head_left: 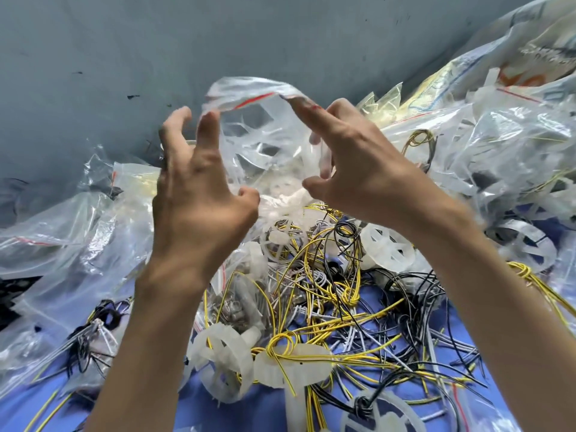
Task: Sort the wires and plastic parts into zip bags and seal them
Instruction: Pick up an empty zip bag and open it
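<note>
— What are we leaning over?

— We are leaning over the blue counter [18, 416], and the wire tangle [336, 294] is sprawling across its middle. Slack bags [71, 232] are lying left of the tangle, and stuffed bags [505, 145] are piling up on its right.

— And the one we are handling?

— We are holding the zip bag [265, 141] in the air above the tangle's far edge, with white plastic parts [286, 188] sagging in its bottom. Our right grip [358, 169] is holding it, the fingers curling behind the film and the forefinger lying along the mouth. Our left grip [199, 194] is spreading wide with the forefinger tip at the rim. Whether it is pinching anything, we cannot tell through the blur.

— Anything waiting?

— A plastic wheel [227, 366] is sitting at the tangle's near edge.

— So we are sealing?

— Probably, judging by the hands at the mouth. We are wanting both lips of the red strip [255, 99] lying flat together, with nothing poking between them. Then we are pinching from one corner across, pushing the air out as we are going.
</note>
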`<control>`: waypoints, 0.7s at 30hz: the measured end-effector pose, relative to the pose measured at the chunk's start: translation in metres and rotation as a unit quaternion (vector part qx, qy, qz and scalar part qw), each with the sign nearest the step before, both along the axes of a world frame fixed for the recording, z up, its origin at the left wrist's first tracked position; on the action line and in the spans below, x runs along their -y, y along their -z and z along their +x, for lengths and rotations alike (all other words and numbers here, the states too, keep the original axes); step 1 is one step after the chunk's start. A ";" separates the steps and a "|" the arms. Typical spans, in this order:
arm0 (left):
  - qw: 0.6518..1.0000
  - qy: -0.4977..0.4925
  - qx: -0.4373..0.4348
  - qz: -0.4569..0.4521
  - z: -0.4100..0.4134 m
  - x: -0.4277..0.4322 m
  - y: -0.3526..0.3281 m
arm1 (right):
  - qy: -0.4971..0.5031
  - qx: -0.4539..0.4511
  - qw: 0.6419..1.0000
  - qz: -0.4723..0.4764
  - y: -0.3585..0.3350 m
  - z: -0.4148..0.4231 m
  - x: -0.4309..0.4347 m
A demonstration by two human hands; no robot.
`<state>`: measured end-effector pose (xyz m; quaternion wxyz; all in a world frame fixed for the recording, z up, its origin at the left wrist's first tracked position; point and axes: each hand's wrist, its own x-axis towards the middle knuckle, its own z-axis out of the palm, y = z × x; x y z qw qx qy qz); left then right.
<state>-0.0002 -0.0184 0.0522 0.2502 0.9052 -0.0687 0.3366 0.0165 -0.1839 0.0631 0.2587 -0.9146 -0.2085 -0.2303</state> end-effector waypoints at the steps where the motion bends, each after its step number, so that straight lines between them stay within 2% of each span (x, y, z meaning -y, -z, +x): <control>1: 1.000 -0.006 -0.002 0.009 -0.002 0.004 0.001 | 0.000 0.000 1.000 -0.002 0.001 0.000 -0.002; 4: 0.997 -0.025 -0.045 0.059 -0.005 0.011 0.003 | -0.003 -0.022 0.999 -0.029 0.005 0.001 -0.003; 7: 0.980 -0.029 -0.157 0.120 -0.004 0.005 0.003 | -0.017 -0.092 0.986 -0.140 0.008 0.002 0.008; 9: 0.967 0.027 -0.240 0.086 -0.004 0.003 -0.001 | -0.033 -0.113 0.975 -0.188 0.009 0.002 0.012; 11: 0.958 0.085 -0.272 0.028 -0.004 0.005 -0.004 | -0.042 -0.092 0.976 -0.192 0.009 0.005 0.013; 16: 0.953 0.144 -0.265 -0.029 -0.012 0.010 -0.011 | -0.041 -0.061 0.977 -0.199 0.012 0.006 0.007; 18: 0.968 0.132 -0.214 -0.023 -0.015 0.008 -0.013 | -0.042 -0.055 0.980 -0.188 0.013 0.007 0.007; 21: 0.994 0.032 -0.097 0.038 -0.016 0.004 -0.013 | -0.038 -0.032 0.987 -0.151 0.011 0.005 0.006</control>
